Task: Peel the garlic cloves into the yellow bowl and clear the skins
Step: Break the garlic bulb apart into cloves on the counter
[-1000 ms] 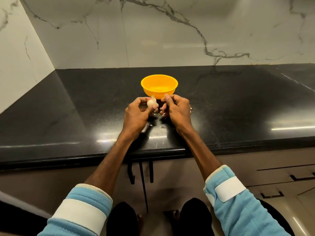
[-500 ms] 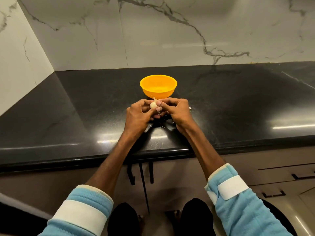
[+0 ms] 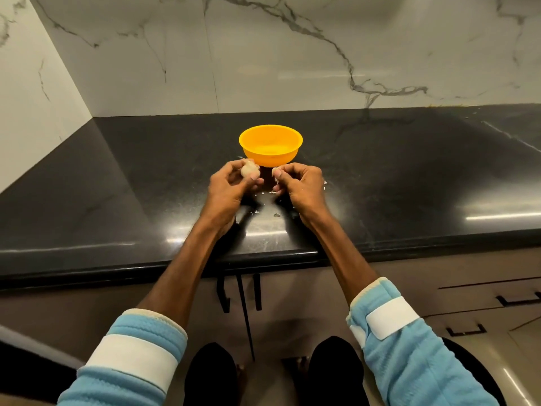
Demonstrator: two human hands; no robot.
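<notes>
Black shiny counter point(image 3: 123, 200), marble wall behind. Yellow bowl point(image 3: 270, 161) sits just past both hands. Left hand point(image 3: 229, 187) pinches garlic point(image 3: 249, 170) in curled fingertips, beside bowl. Right hand point(image 3: 303, 186) pinches torn skin piece point(image 3: 276, 172), fingers curled. Small skin bits point(image 3: 265, 213) lie on counter under hands. Could go wrong: garlic slips and rolls away; skin falls in bowl; hand bumps bowl. Front edge near wrists. Lots of open counter left and right.
</notes>
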